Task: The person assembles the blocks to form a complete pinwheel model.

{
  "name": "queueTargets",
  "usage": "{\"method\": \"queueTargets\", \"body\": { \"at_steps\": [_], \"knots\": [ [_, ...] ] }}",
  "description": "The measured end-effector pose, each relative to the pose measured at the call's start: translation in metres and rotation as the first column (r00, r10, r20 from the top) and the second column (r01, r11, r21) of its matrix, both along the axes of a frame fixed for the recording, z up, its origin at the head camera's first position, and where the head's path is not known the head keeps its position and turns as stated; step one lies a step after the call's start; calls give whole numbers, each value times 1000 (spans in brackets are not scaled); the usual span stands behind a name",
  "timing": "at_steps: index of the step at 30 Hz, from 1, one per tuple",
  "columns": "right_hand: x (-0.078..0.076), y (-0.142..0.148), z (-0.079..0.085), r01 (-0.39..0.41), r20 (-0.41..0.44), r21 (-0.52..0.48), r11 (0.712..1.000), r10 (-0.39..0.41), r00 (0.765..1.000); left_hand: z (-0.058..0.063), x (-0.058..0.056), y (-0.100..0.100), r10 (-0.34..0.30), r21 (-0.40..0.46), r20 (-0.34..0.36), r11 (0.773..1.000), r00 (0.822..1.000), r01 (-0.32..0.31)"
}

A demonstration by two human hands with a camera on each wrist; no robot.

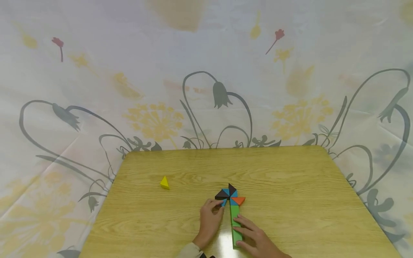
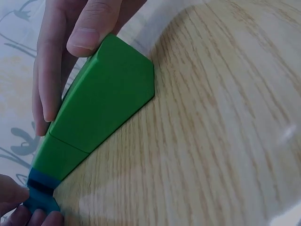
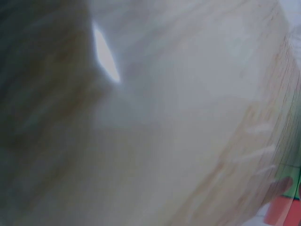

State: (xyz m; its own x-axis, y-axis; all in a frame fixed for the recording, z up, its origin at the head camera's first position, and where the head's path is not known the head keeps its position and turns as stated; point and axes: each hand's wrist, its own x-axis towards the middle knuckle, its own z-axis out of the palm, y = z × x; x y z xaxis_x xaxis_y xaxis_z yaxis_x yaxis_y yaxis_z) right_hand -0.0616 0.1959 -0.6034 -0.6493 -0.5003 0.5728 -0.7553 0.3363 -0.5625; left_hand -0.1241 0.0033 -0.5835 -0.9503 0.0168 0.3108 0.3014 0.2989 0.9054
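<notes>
My left hand (image 1: 210,220) pinches a blue triangular block (image 1: 224,202) between thumb and fingers, at the lower left of a pinwheel of blocks. That pinwheel has two dark triangles (image 1: 221,195), other blue triangles (image 1: 234,194) and an orange triangle (image 1: 240,200). Below it runs a column of green blocks (image 2: 103,94), laid end to end. The right hand (image 1: 258,238) touches the column's right side with extended fingers; its thumb is near the bottom end. In the left wrist view, left fingertips (image 2: 11,194) sit against the blue piece at the column's end.
A yellow triangular block (image 1: 165,183) lies apart, at the left on the wood-grain table (image 1: 290,179). A flower-printed sheet (image 1: 206,118) rises behind the table's back edge and along both sides. The right wrist view shows mostly blurred tabletop, with a reddish block (image 3: 281,211) in its lower right corner.
</notes>
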Motion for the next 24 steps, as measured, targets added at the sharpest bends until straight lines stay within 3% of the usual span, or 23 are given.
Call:
{"method": "queueTargets", "body": {
  "at_steps": [4, 11, 18, 24],
  "knots": [
    [0, 0, 1, 1, -14, -3, 1000, -1, 1000, 0, -1, 0, -6, -24, -29, 1000, 1000, 5],
    [1, -1, 10, -2, -21, 5, 1000, 2, 1000, 1, -4, 1, -9, -40, -8, 999, 1000, 8],
    [-2, -2, 4, -1, -80, -20, 1000, 0, 997, 0, -4, 4, -2, -24, -26, 1000, 1000, 1],
    [-2, -2, 4, -4, -80, -22, 1000, 3, 997, -1, -6, 5, 15, -23, -52, 1000, 999, -16]
  ]
}}
